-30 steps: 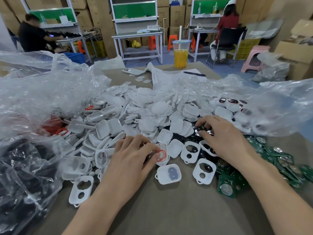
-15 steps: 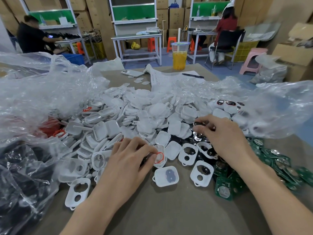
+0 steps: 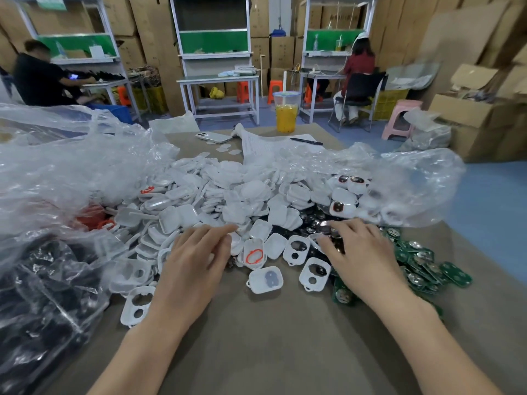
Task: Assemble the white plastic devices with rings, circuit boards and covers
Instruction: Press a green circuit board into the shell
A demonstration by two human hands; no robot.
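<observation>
A white shell with a red ring [image 3: 253, 253] seated in it lies on the table between my hands. My left hand [image 3: 196, 260] rests just left of it, fingers straight over the pile of white shells [image 3: 228, 195], holding nothing. My right hand [image 3: 359, 252] is curled over a heap of shiny dark discs [image 3: 313, 223], thumb and fingers pinching one. Near it lie white covers with two holes [image 3: 315, 273] and a shell with a grey insert [image 3: 266, 279]. Green circuit boards [image 3: 422, 266] spread out to the right of my right hand.
Clear plastic bags bulge at the left [image 3: 71, 166] and right [image 3: 413, 189]; a bag of black parts [image 3: 42, 280] sits at the near left, red rings [image 3: 91, 218] behind it. At the table's far end stand a cup of orange drink [image 3: 285, 115], a phone [image 3: 212, 137] and a pen [image 3: 306, 141] on paper.
My left hand has let go of the shell with the red ring, which now lies beside it, and its fingers have stretched forward. My right hand stays on the dark discs.
</observation>
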